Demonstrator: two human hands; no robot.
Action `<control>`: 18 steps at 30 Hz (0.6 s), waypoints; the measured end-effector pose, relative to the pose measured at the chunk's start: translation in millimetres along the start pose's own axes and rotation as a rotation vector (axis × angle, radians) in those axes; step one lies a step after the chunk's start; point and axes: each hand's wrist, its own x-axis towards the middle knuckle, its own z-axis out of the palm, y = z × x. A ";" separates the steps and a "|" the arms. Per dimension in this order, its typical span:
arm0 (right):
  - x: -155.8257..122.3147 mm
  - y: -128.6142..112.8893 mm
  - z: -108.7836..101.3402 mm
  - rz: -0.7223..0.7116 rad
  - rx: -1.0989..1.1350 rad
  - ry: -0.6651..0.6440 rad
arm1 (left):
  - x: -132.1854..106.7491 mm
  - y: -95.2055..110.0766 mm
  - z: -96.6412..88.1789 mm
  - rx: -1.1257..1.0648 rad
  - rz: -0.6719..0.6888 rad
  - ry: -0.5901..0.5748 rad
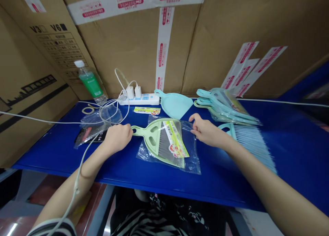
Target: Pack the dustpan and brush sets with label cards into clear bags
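A light green dustpan (pixel 154 140) with a small brush and a printed label card lies inside a clear plastic bag (pixel 191 162) on the blue table (pixel 295 150). My left hand (pixel 117 137) is closed around the end of the dustpan's handle. My right hand (pixel 205 130) pinches the upper right edge of the plastic bag.
A loose blue dustpan (pixel 174 104), a stack of bagged dustpan sets (pixel 226 107) and a blue brush (pixel 250 140) lie behind and to the right. A power strip (pixel 140 98), white cables, a green-labelled bottle (pixel 90 81), a phone under plastic bags (pixel 92 131) and a label card (pixel 147 110) sit left. Cardboard boxes (pixel 231 33) wall the back.
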 end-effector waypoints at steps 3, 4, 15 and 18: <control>-0.5 -0.6 -0.4 0.023 -0.058 0.032 | -0.5 1.5 -0.1 -0.004 0.012 0.005; -1.4 -2.3 -0.7 0.041 -0.091 0.056 | -0.7 2.0 -0.2 -0.004 0.012 0.006; -16.3 -27.5 -8.1 -0.029 0.019 -0.380 | -0.4 3.8 1.8 0.000 -0.003 0.020; -12.6 -25.1 -6.9 -0.038 0.105 -0.458 | 0.6 3.1 3.1 0.009 0.000 0.027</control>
